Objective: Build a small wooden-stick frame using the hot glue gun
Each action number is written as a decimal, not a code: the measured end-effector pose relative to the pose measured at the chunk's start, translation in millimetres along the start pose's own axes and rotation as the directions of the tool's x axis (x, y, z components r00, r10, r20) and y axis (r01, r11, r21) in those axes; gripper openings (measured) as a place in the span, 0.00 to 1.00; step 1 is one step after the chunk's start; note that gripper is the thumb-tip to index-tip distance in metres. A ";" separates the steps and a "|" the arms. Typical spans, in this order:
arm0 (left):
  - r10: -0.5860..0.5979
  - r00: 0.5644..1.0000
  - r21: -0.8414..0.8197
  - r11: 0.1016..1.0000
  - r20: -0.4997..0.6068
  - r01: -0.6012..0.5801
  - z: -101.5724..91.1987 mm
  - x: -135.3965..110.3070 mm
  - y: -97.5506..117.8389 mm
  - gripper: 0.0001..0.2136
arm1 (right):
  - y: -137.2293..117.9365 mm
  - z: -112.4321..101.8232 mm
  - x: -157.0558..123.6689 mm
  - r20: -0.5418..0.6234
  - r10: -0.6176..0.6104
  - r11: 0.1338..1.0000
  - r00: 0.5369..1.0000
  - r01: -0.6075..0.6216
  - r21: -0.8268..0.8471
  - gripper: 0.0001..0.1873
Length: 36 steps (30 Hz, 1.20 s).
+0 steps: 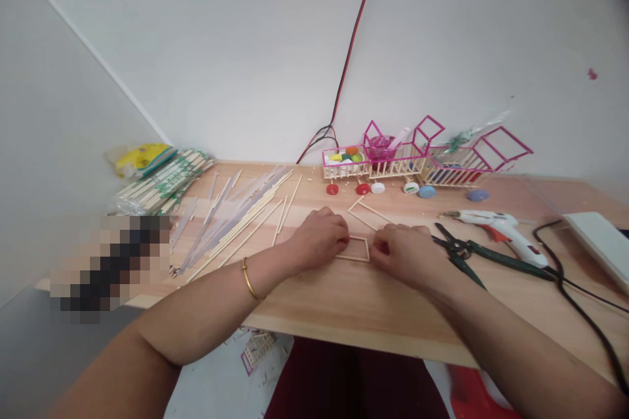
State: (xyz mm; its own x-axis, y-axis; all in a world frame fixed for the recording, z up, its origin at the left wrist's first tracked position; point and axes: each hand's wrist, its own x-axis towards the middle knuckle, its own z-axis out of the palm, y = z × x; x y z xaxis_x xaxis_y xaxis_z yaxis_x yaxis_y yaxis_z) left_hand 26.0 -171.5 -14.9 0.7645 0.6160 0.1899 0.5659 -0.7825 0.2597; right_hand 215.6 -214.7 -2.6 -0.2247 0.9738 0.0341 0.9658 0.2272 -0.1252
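A small rectangular frame of thin wooden sticks (357, 257) lies flat on the wooden table (344, 314). My left hand (319, 236), with a gold bangle on its wrist, has its fingers curled and pinches the frame's left end. My right hand (403, 254) is closed on the frame's right end. Both hands rest on the tabletop. Just behind them lies an open V of two more sticks (366, 211).
Loose sticks (236, 219) and bundled packs (162, 180) lie at the left. A stick train with pink frames and bottle-cap wheels (417, 160) stands at the back. Pliers (466, 252), a white glue gun (501, 230) with black cable, and a white box (602, 242) are at the right.
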 end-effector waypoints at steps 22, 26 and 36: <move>0.004 1.000 -0.001 1.000 0.014 -0.004 -1.6 0.3 -0.2 0.08 | 8.5 -3.7 1.0 0.034 0.049 0.999 0.998 -0.048 -0.025 0.12; 0.011 1.000 -0.004 1.000 0.007 -0.011 -2.4 0.0 0.0 0.08 | 12.4 -7.2 -0.6 0.055 0.061 0.996 0.997 -0.057 -0.069 0.13; 0.038 0.997 0.061 0.998 -0.072 -0.033 -7.4 -0.9 3.6 0.10 | 8.9 -19.1 -4.4 -0.238 0.113 0.986 0.965 -0.079 0.150 0.25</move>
State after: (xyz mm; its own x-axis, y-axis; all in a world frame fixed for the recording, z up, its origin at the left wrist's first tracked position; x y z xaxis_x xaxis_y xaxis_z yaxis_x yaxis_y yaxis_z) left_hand 25.0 -174.2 -7.1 0.7610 0.5910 0.2676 0.5580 -0.8067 0.1946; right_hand 227.7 -217.1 15.1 -0.0764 0.9640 0.2545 0.9500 0.1479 -0.2749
